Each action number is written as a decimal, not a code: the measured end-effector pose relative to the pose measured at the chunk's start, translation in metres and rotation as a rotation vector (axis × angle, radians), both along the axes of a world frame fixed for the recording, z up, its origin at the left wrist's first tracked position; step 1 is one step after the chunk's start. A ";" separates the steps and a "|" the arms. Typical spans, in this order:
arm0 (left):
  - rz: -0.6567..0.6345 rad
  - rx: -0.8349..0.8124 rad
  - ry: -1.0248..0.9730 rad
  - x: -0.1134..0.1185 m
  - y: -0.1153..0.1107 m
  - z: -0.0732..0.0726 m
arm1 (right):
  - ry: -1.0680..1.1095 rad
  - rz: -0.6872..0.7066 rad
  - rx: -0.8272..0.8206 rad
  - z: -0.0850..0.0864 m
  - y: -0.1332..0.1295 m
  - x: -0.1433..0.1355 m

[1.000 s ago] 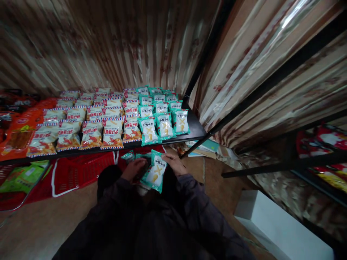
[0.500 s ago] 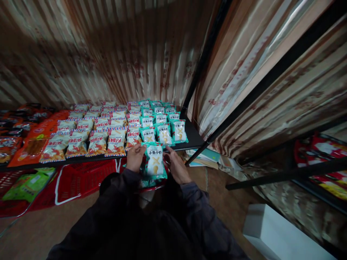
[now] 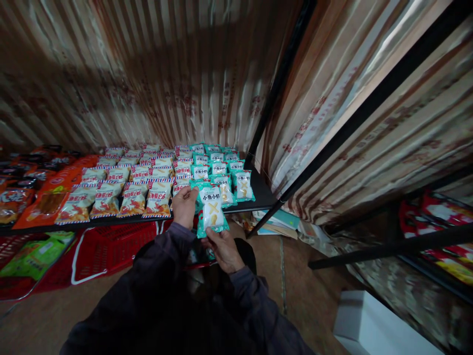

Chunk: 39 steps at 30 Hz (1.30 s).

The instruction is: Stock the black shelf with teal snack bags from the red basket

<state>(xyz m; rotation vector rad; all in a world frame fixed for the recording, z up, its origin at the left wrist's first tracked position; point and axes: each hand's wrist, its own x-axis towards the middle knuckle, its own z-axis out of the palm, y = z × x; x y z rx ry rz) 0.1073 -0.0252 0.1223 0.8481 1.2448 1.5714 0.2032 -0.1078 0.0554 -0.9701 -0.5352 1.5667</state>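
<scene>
Both hands are on one teal-and-white snack bag (image 3: 212,207), its printed front facing me, at the front edge of the shelf. My left hand (image 3: 185,204) pinches its upper left corner. My right hand (image 3: 223,248) grips the bottom edge, thumb on the front. Just behind it, rows of matching teal bags (image 3: 244,185) lie on the black shelf (image 3: 263,192). To their left are several rows of white bags with red lettering and striped edges (image 3: 158,197). Below the held bag, more packs are partly hidden by my hands and sleeves.
Orange snack packs (image 3: 48,199) fill the shelf's left end. Red baskets (image 3: 111,246) stand on the floor under it, one with a green bag (image 3: 31,259). Black posts (image 3: 295,182) rise at the right. A white box (image 3: 373,320) sits lower right, papers (image 3: 277,223) beneath the shelf corner.
The bag has moved slightly up toward the shelf's teal rows. My right hand has shifted from the bag's upper right side down to its bottom edge. The left hand still pinches the top corner.
</scene>
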 end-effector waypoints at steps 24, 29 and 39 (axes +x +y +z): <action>-0.287 -0.081 0.033 -0.027 0.019 0.008 | -0.230 -0.056 0.105 -0.005 -0.003 0.015; -0.470 -0.057 0.185 -0.039 0.029 0.020 | -0.334 -0.011 0.128 -0.006 -0.004 0.023; -0.686 0.013 0.399 -0.033 0.043 0.025 | -0.447 0.100 0.228 -0.005 -0.009 0.035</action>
